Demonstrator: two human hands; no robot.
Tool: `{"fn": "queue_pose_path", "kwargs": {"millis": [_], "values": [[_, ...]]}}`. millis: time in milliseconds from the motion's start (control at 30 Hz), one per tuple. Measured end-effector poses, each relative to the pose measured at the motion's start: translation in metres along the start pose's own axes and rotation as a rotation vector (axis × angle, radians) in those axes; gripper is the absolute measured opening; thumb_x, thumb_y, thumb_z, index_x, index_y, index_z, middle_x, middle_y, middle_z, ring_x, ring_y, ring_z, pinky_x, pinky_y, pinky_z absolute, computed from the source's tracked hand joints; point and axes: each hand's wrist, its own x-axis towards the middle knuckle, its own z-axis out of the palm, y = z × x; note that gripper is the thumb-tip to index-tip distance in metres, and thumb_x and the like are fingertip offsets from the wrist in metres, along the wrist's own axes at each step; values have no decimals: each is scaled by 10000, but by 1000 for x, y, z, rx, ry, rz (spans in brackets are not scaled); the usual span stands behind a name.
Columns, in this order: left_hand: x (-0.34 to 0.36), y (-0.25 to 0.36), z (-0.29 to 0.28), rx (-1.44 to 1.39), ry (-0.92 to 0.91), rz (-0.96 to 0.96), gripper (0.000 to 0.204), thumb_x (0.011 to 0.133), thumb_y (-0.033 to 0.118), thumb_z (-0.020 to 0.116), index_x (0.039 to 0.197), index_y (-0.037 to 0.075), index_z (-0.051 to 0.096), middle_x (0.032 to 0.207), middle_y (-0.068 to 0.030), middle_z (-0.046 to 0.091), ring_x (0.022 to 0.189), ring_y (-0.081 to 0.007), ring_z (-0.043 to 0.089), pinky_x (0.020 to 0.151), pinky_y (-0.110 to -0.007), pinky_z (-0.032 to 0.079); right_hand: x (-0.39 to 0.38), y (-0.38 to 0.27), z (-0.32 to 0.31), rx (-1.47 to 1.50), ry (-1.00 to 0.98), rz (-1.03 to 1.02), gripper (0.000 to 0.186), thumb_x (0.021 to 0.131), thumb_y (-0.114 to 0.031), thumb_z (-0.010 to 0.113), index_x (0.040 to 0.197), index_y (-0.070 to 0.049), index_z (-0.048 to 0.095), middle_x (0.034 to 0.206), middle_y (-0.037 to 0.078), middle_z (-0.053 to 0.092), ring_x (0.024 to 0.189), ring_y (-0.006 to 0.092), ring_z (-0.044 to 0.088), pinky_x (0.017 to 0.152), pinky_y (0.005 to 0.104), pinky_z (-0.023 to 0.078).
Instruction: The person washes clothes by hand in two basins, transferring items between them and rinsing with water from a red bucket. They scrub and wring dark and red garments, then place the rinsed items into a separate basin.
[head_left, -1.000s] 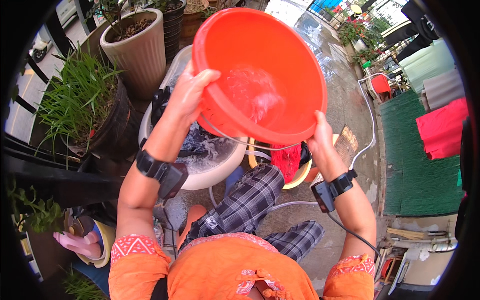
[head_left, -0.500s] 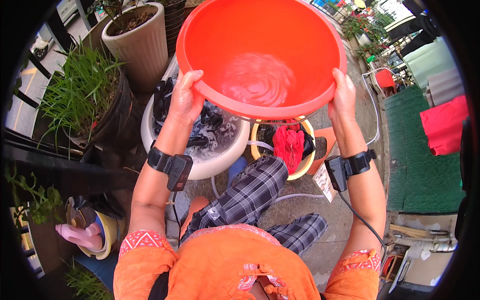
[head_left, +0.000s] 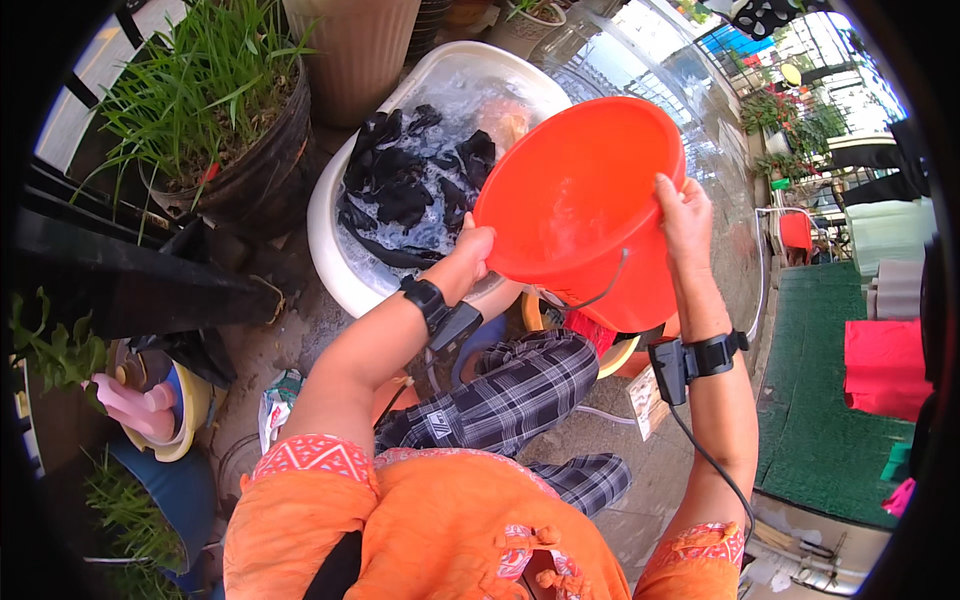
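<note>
My left hand (head_left: 472, 246) is closed on the left rim of a red plastic bucket (head_left: 585, 180), and my right hand (head_left: 685, 222) grips its right rim. The bucket is tilted beside and partly over the right side of a white oval tub (head_left: 330, 255); its metal handle hangs loose. Inside the tub, black cloth (head_left: 405, 190) lies in foamy water, with a pale pinkish splash at the far end, partly behind the bucket. A yellow basin (head_left: 620, 357) with red cloth (head_left: 583, 327) is partly hidden beneath the bucket, near my plaid-trousered knee.
Potted plants (head_left: 230, 120) and a black railing (head_left: 120, 280) line the left. Pink bottles (head_left: 145, 405) sit in a container at lower left. A pale hose (head_left: 605, 413) runs along the wet pavement. Green mat (head_left: 810, 380) and hanging cloths (head_left: 880, 365) are at right.
The bucket has come down and to the right from its raised position and looks more tipped away from me. Less swirling water shows inside it; more of the tub is visible.
</note>
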Motion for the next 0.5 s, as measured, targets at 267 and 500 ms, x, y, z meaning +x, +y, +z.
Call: {"fn": "queue_pose_path", "kwargs": {"millis": [267, 500], "values": [[38, -40, -48, 46, -166, -233, 599, 826, -45, 371, 1335, 191, 162, 1236, -188, 445, 1029, -364, 564, 730, -521, 536, -16, -12, 74, 16, -208, 51, 240, 836, -183, 620, 739, -44, 449, 573, -25, 492, 472, 51, 461, 430, 239, 379], [52, -48, -52, 70, -258, -349, 604, 861, 17, 437, 1340, 241, 144, 1201, -173, 497, 950, -331, 609, 661, -517, 543, -5, -35, 98, -42, -257, -25, 224, 819, -182, 630, 767, -8, 499, 538, 26, 492, 481, 84, 491, 445, 271, 404]]}}
